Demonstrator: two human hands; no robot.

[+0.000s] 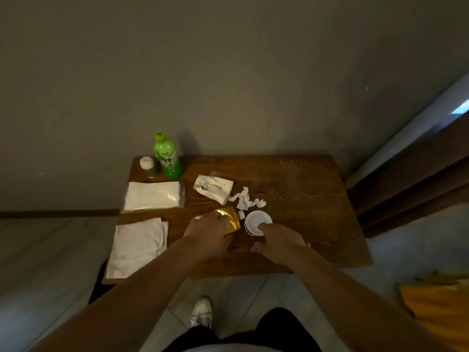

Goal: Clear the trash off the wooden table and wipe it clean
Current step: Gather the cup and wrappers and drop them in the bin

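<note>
On the wooden table (pixel 304 199) lie a gold foil wrapper (pixel 229 221), a white paper cup (pixel 255 218), crumpled white tissue bits (pixel 245 201) and a printed white packet (pixel 213 190). My left hand (pixel 206 231) lies over the left part of the gold wrapper, with its fingers curled down onto it. My right hand (pixel 281 240) reaches to the cup; its fingertips touch the near rim and its thumb is spread apart. A small white scrap (pixel 241 213) sits between wrapper and cup.
A green bottle (pixel 166 156) and a small white-lidded jar (pixel 148 166) stand at the back left by the wall. A pack of wipes (pixel 154 198) and a folded white cloth (pixel 137 247) lie along the left side. A dark door frame (pixel 406 179) is to the right.
</note>
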